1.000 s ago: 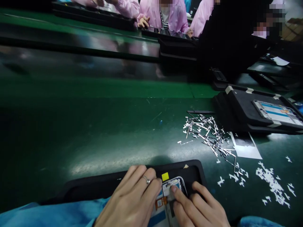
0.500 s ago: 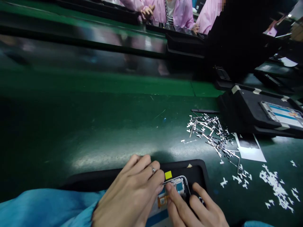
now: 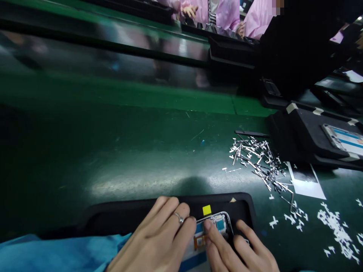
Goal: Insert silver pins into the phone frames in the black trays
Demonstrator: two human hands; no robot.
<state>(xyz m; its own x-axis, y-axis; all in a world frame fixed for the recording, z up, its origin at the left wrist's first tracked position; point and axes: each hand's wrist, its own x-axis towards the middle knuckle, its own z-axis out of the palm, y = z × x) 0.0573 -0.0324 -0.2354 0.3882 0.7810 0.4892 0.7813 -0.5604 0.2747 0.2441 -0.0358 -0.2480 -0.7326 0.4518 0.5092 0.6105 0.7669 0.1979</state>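
Observation:
At the bottom centre a phone frame (image 3: 217, 226) with a silver rim lies in a black foam tray (image 3: 136, 215). My left hand (image 3: 159, 241), a ring on one finger, lies over the frame's left side with fingers together. My right hand (image 3: 238, 251) rests on the frame's right side, its index fingertip pressing on the frame's inner top part. A small yellow sticker (image 3: 207, 210) sits on the tray just above the frame. An orange flex piece (image 3: 200, 241) shows between my hands.
A heap of small silver metal parts (image 3: 258, 160) lies on the green mat to the right, with white bits (image 3: 337, 230) and a white paper (image 3: 306, 181) beyond. A black tray with another phone frame (image 3: 344, 139) stands at the right. People in pink coats (image 3: 224, 13) work at the far side.
The view has shifted slightly, so everything sits further right and lower. My right index fingertip has shifted a little on the frame's top. Both hands stay on the frame.

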